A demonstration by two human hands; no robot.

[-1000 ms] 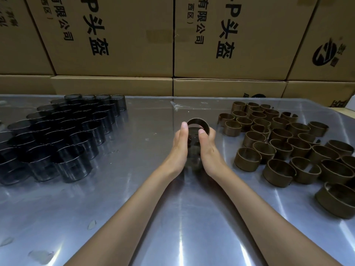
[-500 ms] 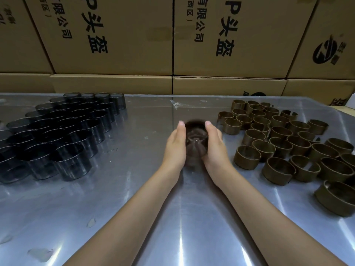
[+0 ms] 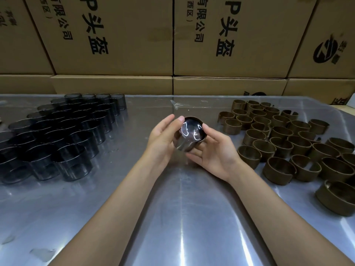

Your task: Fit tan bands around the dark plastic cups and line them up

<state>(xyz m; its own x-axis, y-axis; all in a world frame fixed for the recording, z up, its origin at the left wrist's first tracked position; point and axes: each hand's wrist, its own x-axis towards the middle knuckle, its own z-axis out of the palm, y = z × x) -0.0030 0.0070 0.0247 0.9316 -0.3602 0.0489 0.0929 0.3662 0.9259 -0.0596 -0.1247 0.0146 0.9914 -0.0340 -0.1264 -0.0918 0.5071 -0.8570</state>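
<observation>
Dark cup (image 3: 189,134) held tilted above centre of steel table (image 3: 172,217), glossy face toward camera, tan edge visible at far rim; whether a band sits around it cannot be told. Gripped on left side by left hand (image 3: 163,139), thumb and fingertips curled at rim. Cradled from right and below by right hand (image 3: 213,152), thumb on rim, fingers beneath. Bare dark cups (image 3: 63,135) massed upright at left. Tan bands (image 3: 284,139) clustered at right. Printed cardboard boxes (image 3: 172,45) stacked behind table.

Printed cardboard boxes (image 3: 115,35) stacked behind shiny metal table (image 3: 192,227).
</observation>
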